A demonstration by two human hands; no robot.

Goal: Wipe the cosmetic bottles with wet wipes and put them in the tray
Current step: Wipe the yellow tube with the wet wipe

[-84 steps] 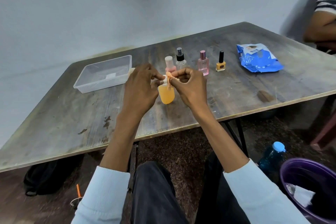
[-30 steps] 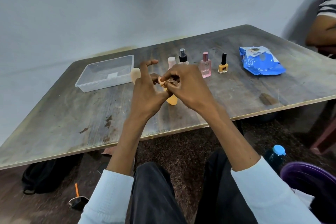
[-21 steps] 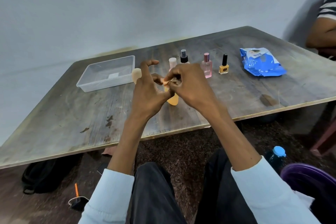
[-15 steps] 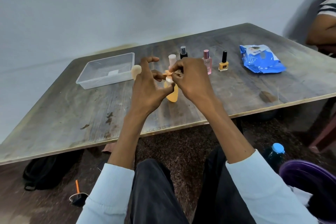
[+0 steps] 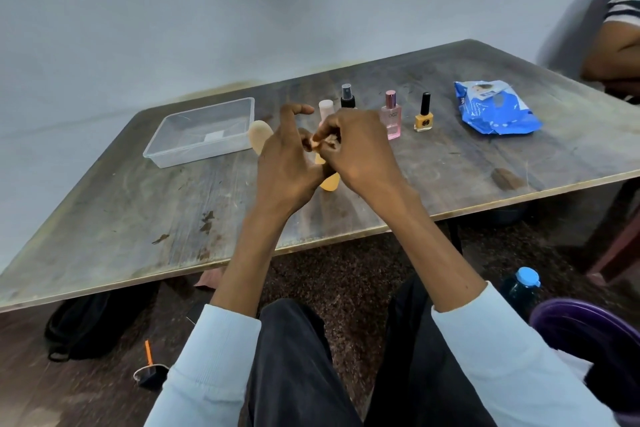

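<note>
both our hands hold orange bottle (image 5: 329, 181) above table (image 5: 138, 218): left hand (image 5: 287, 163) grips body, right hand (image 5: 356, 152) fingers pinch wipe (image 5: 316, 146) at top; tray (image 5: 204, 135) nearby.

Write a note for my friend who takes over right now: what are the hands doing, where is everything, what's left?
Left hand: grips the orange plastic bottle above the wooden table.
Right hand: pinches a small wipe at the bottle's top.
Clear plastic tray: no bottles inside.
Waiting upright behind the hands: pale pink bottle, black-capped spray bottle, pink perfume bottle, yellow nail polish. A beige bottle sits beside the tray. Blue wipes pack at right.
Done: nothing trayed. Left: finish this bottle, tray it, then the rest.
</note>
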